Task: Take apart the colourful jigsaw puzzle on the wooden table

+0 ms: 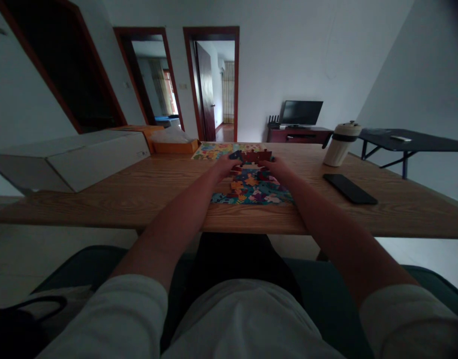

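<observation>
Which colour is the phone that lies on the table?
Black; the phone shows best in the head view.

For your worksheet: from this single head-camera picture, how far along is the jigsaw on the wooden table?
Done: most of the colourful puzzle board near the table edge looks filled. In hand: the left hand and right hand together hold a clump of dark loose pieces at the board's far end. Left: those pieces, plus some orange ones that seem unseated. The picture is too dim to count gaps.

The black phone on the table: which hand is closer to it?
Right. The right hand is at the puzzle, nearer the phone; the left hand is beyond it.
</observation>
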The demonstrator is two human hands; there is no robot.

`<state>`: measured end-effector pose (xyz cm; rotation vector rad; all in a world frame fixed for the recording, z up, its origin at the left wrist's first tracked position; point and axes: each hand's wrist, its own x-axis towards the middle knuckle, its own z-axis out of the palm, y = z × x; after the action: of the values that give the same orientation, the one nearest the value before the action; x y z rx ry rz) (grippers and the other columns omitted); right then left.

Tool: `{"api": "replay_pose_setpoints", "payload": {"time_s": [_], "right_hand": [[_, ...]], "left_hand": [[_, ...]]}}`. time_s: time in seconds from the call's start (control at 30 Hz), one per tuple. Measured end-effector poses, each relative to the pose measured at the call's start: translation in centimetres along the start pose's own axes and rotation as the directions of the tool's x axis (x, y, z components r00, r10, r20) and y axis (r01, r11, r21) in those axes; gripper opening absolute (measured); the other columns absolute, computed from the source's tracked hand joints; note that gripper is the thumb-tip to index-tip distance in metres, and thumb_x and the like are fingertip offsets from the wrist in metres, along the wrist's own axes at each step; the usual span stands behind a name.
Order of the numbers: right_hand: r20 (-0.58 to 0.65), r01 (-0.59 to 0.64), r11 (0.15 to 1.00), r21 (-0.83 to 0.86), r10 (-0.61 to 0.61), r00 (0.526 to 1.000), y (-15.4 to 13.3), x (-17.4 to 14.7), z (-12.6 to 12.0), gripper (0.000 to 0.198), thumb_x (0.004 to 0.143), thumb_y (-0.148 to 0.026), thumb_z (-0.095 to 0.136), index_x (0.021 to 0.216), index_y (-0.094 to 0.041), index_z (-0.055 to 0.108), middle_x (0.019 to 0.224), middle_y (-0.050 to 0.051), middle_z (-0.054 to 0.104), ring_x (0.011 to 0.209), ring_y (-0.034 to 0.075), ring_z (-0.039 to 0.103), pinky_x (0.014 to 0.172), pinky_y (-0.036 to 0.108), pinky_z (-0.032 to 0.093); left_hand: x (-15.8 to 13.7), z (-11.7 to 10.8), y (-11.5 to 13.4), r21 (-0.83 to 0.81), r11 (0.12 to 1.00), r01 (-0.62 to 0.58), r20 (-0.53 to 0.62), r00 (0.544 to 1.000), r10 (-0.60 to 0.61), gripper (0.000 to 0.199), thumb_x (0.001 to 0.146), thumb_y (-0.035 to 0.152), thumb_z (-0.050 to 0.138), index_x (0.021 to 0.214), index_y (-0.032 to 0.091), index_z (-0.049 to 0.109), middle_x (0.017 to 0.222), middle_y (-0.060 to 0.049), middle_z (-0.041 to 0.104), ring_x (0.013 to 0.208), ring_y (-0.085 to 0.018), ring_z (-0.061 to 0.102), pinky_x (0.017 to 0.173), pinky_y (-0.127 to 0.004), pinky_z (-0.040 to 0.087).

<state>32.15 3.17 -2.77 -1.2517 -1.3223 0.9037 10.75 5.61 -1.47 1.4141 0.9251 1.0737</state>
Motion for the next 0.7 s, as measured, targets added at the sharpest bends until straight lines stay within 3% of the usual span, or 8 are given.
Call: {"api": "replay_pose_setpoints", "payload": {"time_s": [0.17,0.47,0.7], "right_hand": [[0.02,-0.041,0.996,0.073,0.04,0.999,0.24,0.2,0.02,0.004,0.091,-0.021,0.069,0.094,-0.019,0.066,0.093,0.006,0.074,0.068,0.013,0.065,0.06,0.023,0.051],[-0.005,-0.025,0.99,0.14,0.026,1.0,-0.6,-0.03,-0.03,0.004,0.093,-0.022,0.068,0.093,-0.019,0.068,0.095,0.008,0.076,0.072,0.013,0.068,0.063,0.024,0.052],[0.12,-0.106,0.989,0.098,0.094,0.988,-0.17,-0.21,0.31,0.004,0.092,-0.024,0.068,0.095,-0.021,0.07,0.098,0.007,0.077,0.071,0.014,0.068,0.063,0.025,0.054]], "left_hand": [[0.18,0.13,-0.06,-0.02,0.999,0.051,-0.008,0.999,-0.051,0.019,0.077,0.008,0.067,0.093,0.017,0.063,0.082,-0.004,0.07,0.065,-0.015,0.067,0.061,-0.027,0.053],[0.3,-0.19,-0.05,-0.006,0.998,0.055,0.048,0.997,-0.054,0.018,0.081,0.016,0.07,0.099,0.017,0.067,0.084,-0.004,0.072,0.061,-0.013,0.064,0.06,-0.026,0.051],[0.76,-0.24,-0.71,0.013,1.0,-0.029,0.053,0.998,0.028,0.018,0.083,0.018,0.075,0.101,0.016,0.071,0.093,-0.006,0.075,0.062,-0.012,0.065,0.062,-0.026,0.052]]}}
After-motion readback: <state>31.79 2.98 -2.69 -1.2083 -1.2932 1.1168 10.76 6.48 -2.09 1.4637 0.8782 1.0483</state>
